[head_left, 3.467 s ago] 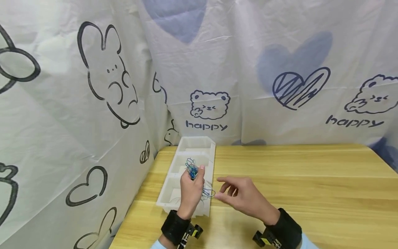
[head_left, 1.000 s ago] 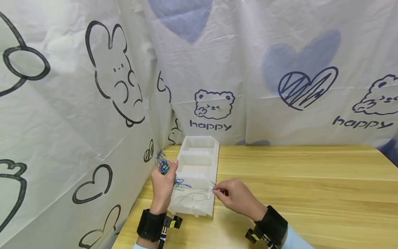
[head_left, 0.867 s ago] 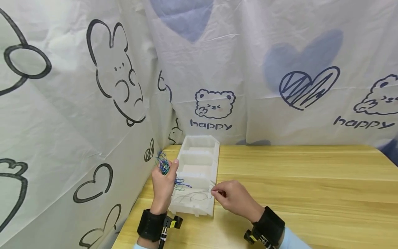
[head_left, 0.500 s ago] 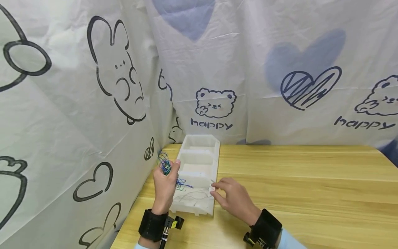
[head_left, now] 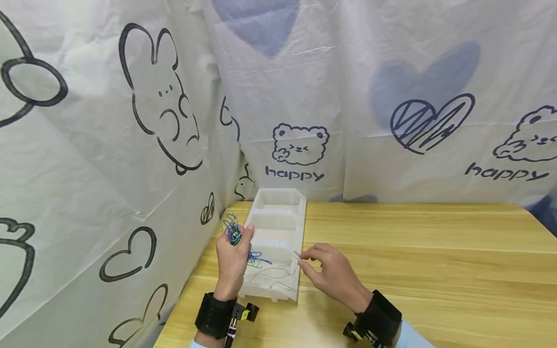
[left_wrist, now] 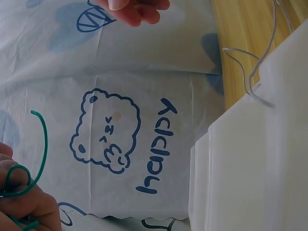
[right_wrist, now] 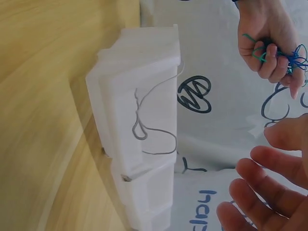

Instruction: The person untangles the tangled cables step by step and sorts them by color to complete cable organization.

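Note:
My left hand (head_left: 232,266) grips a tangled bundle of blue and green wires (head_left: 233,231) at the left of the white bin (head_left: 303,208). Wire ends stick out on both sides of the fist; in the left wrist view a green wire (left_wrist: 45,139) curls up from the fingers. My right hand (head_left: 332,273) is beside the bin's right wall, thumb and fingers apart. The right wrist view shows its fingers (right_wrist: 262,180) loosely bent around nothing. Thin grey wire (right_wrist: 166,132) hangs looped over the bin's outer side, and more grey wire (head_left: 266,275) trails across the front compartment.
The bin has three compartments in a row, running back toward the patterned curtain (head_left: 300,96). It stands on a wooden table (head_left: 413,256), close to the left curtain (head_left: 100,183). Both wrists wear black straps (head_left: 216,315) with small cameras.
Since the earliest frame, my left hand has shifted left with the wires. My right hand pinched grey wire at the bin's right edge one second ago; its fingers have since parted and let go.

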Motion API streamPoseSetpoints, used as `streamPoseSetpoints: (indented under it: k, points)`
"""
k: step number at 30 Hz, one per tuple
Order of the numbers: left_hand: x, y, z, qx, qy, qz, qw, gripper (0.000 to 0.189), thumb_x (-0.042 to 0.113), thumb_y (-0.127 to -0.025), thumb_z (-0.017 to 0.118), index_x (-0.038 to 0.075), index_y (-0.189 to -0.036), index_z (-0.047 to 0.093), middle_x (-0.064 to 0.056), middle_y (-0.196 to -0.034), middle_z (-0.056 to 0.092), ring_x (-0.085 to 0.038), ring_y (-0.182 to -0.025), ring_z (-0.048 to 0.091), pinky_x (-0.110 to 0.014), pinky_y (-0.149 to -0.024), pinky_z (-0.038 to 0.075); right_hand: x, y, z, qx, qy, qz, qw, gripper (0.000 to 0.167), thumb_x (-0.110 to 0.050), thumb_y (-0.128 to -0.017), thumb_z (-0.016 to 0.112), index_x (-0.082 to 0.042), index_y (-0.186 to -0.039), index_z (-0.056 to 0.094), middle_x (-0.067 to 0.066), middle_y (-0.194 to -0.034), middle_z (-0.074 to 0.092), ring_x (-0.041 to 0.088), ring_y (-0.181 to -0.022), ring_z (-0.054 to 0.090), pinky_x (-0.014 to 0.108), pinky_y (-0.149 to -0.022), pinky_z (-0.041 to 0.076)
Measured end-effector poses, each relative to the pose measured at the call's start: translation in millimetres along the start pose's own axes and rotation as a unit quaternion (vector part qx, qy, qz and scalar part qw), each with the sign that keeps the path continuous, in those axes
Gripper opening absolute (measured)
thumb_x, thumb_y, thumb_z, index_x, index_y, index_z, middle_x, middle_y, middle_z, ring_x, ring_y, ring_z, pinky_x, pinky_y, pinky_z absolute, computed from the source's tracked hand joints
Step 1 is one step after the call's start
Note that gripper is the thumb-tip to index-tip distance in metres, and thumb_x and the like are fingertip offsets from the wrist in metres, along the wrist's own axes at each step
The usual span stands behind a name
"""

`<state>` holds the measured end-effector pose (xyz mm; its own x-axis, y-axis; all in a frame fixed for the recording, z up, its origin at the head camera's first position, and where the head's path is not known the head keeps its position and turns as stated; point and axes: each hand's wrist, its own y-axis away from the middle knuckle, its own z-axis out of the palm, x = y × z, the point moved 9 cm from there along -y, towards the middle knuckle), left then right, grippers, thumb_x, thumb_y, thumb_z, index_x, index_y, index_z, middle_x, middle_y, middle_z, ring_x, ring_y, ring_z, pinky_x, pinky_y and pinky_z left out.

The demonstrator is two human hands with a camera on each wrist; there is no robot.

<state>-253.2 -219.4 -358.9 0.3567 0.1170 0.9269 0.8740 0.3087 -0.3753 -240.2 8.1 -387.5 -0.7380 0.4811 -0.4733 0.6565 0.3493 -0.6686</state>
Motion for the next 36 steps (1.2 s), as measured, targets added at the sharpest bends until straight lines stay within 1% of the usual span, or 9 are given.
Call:
streamPoseSetpoints:
  k: [6,11,13,17,19,24,29,36]
  points:
    - [3.5,1.9,2.6,-0.004,0.005,0.009,0.9999,0.032,0.015,-0.098,0.069,0.003,-0.078,0.048,0.002,-0.063,0.036,-0.011,-0.054,0.035,-0.023,-0.056,0.030,-4,1.8,-5,0.000,-0.014,-0.006,0.9999,0.005,-0.013,-0.090,0.078,-0.014,-0.094,0.077,-0.008,-0.090,0.068,0.016,-0.082,0.065,0.026,-0.068,0.052]
    - [2.9,4.0,7.3,-0.010,0.004,0.007,0.9999,0.031,0.014,-0.098,0.069,0.004,-0.078,0.048,0.001,-0.063,0.037,-0.012,-0.054,0.035,-0.024,-0.057,0.031,-4,1.6,-7,-0.004,-0.022,0.000,0.9997,0.004,-0.012,-0.090,0.078,-0.012,-0.093,0.077,-0.008,-0.089,0.068,0.014,-0.079,0.063,0.024,-0.063,0.050]
    - [2.3,5.2,10.2,-0.016,0.004,0.006,0.9998,0.031,0.015,-0.098,0.069,0.004,-0.078,0.049,0.001,-0.063,0.037,-0.012,-0.055,0.035,-0.024,-0.058,0.032,-4,1.1,-8,-0.008,-0.026,0.006,0.9996,0.004,-0.012,-0.089,0.078,-0.011,-0.094,0.077,-0.009,-0.089,0.068,0.013,-0.079,0.063,0.024,-0.063,0.051]
    - [1.5,7.5,18.9,-0.038,0.012,0.006,0.9992,0.031,0.017,-0.099,0.069,0.006,-0.079,0.048,0.002,-0.062,0.036,-0.012,-0.054,0.034,-0.024,-0.056,0.030,-7,0.3,-11,-0.012,-0.039,0.013,0.9991,0.005,-0.013,-0.091,0.077,-0.012,-0.095,0.077,-0.010,-0.090,0.068,0.010,-0.079,0.062,0.029,-0.062,0.052]
    - [0.7,8.4,23.4,-0.049,0.020,0.006,0.9986,0.031,0.018,-0.099,0.069,0.006,-0.079,0.048,0.002,-0.062,0.035,-0.012,-0.052,0.033,-0.024,-0.055,0.029,-9,0.0,-12,-0.013,-0.043,0.013,0.9989,0.006,-0.014,-0.091,0.077,-0.014,-0.097,0.077,-0.010,-0.091,0.068,0.009,-0.079,0.062,0.028,-0.062,0.052]
    - [-0.8,10.0,30.5,-0.061,0.030,0.007,0.9976,0.029,0.020,-0.098,0.070,0.007,-0.081,0.050,0.002,-0.061,0.036,-0.012,-0.052,0.034,-0.024,-0.054,0.029,-15,-2.1,-15,-0.014,-0.055,0.006,0.9984,0.008,-0.015,-0.091,0.078,-0.016,-0.098,0.077,-0.011,-0.091,0.069,0.010,-0.078,0.062,0.023,-0.062,0.050]
    - [-0.4,11.9,36.0,-0.070,0.030,0.008,0.9970,0.028,0.022,-0.098,0.070,0.007,-0.082,0.052,0.002,-0.062,0.037,-0.012,-0.052,0.035,-0.024,-0.053,0.030,-21,-3.9,-17,-0.015,-0.069,-0.004,0.9975,0.008,-0.014,-0.090,0.078,-0.015,-0.098,0.077,-0.012,-0.091,0.069,0.009,-0.077,0.062,0.023,-0.060,0.050]
    - [0.5,15.2,44.0,-0.084,0.016,0.010,0.9963,0.027,0.025,-0.098,0.071,0.008,-0.084,0.054,0.002,-0.064,0.041,-0.012,-0.054,0.040,-0.024,-0.054,0.033,-29,-5.6,-22,-0.011,-0.080,-0.017,0.9966,0.009,-0.012,-0.090,0.077,-0.014,-0.099,0.077,-0.012,-0.091,0.069,0.003,-0.078,0.060,0.027,-0.059,0.052]
